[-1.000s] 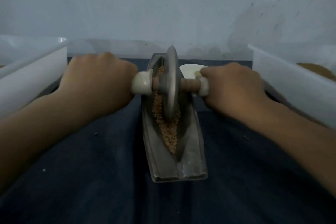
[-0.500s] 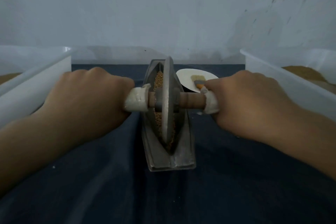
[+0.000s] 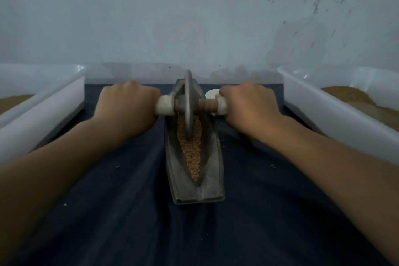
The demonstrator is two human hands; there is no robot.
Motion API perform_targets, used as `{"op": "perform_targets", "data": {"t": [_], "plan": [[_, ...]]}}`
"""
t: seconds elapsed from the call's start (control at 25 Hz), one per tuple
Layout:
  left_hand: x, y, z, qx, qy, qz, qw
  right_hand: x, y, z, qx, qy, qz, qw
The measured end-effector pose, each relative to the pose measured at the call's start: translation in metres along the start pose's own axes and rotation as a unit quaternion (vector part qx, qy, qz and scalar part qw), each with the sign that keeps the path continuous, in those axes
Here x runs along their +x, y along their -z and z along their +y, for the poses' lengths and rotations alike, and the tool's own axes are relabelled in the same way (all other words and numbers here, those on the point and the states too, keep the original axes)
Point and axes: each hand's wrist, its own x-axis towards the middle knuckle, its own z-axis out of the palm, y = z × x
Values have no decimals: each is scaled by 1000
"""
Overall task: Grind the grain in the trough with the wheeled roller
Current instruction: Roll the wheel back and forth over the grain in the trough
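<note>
- The wheeled roller (image 3: 188,103) stands on edge at the far end of the metal trough (image 3: 212,170), with its disc rim down in the grain (image 3: 191,153).
- The left hand (image 3: 127,106) and right hand (image 3: 248,106) each make a fist round 1 end of the axle, just outside the white collars (image 3: 164,105). The fingers curl underneath, out of sight.
- The disc looks like thick metal, so it is probably heavy and rigid, and its weight should do the crushing. The 2 axle ends are the right hold, loaded evenly so that the disc runs upright.
- The grain is loose and dry and lies along the channel toward the near tip. It could spill over the low walls, and a few specks lie on the dark cloth (image 3: 108,211).
- Nothing holds the narrow trough, so an uneven push may rock or slide it.
- The white tubs (image 3: 323,110) on each side hold brown material.
</note>
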Motion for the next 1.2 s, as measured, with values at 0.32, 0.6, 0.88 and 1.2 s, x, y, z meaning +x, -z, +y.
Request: {"op": "perform_targets", "data": {"t": [0.32,0.6,0.88,1.2], "plan": [[-49,19,-10,41,-60,79,994,-56,24,16,-35,29,30,999],[27,-25,-4,-46,55,-9,997,44,-7,-4,-57,-9,8,998],[-56,31,-12,7,-85,102,991,-62,25,20,-22,63,21,998],[7,-17,-3,16,1,78,997,22,-14,-1,-20,-22,3,1000]]}}
